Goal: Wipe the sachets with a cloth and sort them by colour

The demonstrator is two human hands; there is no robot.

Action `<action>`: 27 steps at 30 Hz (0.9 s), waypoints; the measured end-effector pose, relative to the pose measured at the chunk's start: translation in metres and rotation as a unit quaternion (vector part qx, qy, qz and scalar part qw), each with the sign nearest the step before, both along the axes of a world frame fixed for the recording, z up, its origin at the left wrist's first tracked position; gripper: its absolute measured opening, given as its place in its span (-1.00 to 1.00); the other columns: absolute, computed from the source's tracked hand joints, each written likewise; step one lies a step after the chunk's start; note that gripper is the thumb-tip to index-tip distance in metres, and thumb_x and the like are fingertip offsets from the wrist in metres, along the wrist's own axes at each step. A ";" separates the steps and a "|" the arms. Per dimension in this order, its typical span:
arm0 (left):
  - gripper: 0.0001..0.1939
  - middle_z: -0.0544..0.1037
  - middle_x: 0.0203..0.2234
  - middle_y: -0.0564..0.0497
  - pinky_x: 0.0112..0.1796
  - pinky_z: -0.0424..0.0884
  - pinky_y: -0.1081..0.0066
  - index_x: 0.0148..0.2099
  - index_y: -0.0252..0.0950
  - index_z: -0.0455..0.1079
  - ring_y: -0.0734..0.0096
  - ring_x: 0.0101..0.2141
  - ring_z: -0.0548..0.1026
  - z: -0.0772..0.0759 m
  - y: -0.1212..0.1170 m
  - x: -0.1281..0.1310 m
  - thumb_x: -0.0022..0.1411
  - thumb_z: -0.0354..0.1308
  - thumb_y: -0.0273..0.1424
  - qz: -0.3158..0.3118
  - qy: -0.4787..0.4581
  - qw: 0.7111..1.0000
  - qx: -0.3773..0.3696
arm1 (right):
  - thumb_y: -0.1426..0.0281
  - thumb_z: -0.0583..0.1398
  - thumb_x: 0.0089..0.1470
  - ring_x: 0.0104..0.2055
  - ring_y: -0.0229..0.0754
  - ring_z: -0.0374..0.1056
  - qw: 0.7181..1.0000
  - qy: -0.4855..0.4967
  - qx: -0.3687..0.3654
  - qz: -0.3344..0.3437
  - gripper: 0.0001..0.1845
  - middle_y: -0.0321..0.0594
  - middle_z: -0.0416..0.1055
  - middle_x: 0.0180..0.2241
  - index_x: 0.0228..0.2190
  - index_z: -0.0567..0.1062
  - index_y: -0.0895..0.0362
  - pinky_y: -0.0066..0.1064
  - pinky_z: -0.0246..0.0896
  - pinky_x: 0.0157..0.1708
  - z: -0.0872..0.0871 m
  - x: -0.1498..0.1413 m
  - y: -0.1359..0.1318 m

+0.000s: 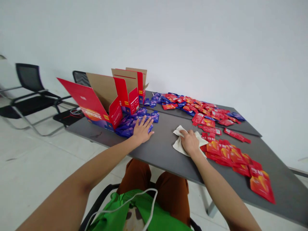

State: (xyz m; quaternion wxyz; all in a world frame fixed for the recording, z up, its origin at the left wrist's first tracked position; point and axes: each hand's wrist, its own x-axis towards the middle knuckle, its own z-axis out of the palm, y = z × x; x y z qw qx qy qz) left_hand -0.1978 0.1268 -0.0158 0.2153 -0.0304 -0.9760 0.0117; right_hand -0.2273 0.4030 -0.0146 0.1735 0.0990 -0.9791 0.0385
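Note:
My left hand (142, 130) lies with fingers spread on a heap of purple-blue pouches (127, 123), beside the nearest open carton. Bunched under my right hand (190, 141) is a cream-white cloth (178, 146), pressed onto the grey tabletop with the fingers curled into it. Just right of the cloth, overlapping red pouches (225, 152) with an orange fruit print run along the table toward its right front. A single red pouch (237, 135) lies apart behind them.
Open red cartons (91, 101) with raised flaps stand in a row on the left of the grey table (161, 154). A mixed pile of red and blue pouches (192, 106) covers the back. Black chairs (31, 83) stand at the left. A white cable (127, 202) crosses my lap.

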 end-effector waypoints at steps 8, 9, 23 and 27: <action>-0.39 0.02 0.37 -0.11 0.27 -0.18 -0.05 0.41 -0.28 0.02 0.07 0.35 -0.05 -0.008 -0.009 -0.013 0.37 -0.21 -0.25 0.021 -0.093 0.995 0.005 | 0.27 0.09 0.25 0.00 -0.02 0.28 1.000 0.014 -0.018 0.005 -0.59 -0.08 0.28 -0.06 0.12 0.38 -0.08 -0.34 0.20 -0.19 -0.006 -0.004 0.001; -0.39 0.01 0.37 -0.13 0.27 -0.16 -0.06 0.40 -0.30 0.03 0.05 0.35 -0.05 -0.009 -0.008 -0.011 0.37 -0.20 -0.26 0.025 -0.083 0.996 0.000 | 0.26 0.09 0.25 0.01 -0.02 0.28 1.000 0.011 -0.019 0.003 -0.59 -0.07 0.28 -0.05 0.12 0.38 -0.08 -0.34 0.20 -0.18 -0.005 -0.004 0.000; -0.37 -0.05 0.38 -0.14 0.27 -0.04 0.06 0.39 -0.35 0.05 0.18 0.36 -0.09 0.026 0.013 -0.080 0.39 -0.27 -0.17 -0.095 -0.102 0.990 0.035 | 0.22 0.07 0.27 -0.03 -0.07 0.32 1.000 0.011 -0.006 -0.001 -0.59 -0.11 0.29 -0.09 0.13 0.37 -0.09 -0.38 0.18 -0.18 -0.001 -0.004 0.002; -0.42 -0.09 0.39 -0.06 0.27 -0.19 -0.08 0.41 -0.20 -0.02 0.25 0.37 -0.12 0.027 -0.004 -0.101 0.41 -0.27 -0.23 -0.103 -0.207 0.973 0.017 | 0.23 0.09 0.26 -0.04 -0.08 0.33 1.000 0.007 -0.017 -0.001 -0.59 -0.11 0.30 -0.10 0.12 0.38 -0.08 -0.38 0.19 -0.19 -0.002 -0.004 0.003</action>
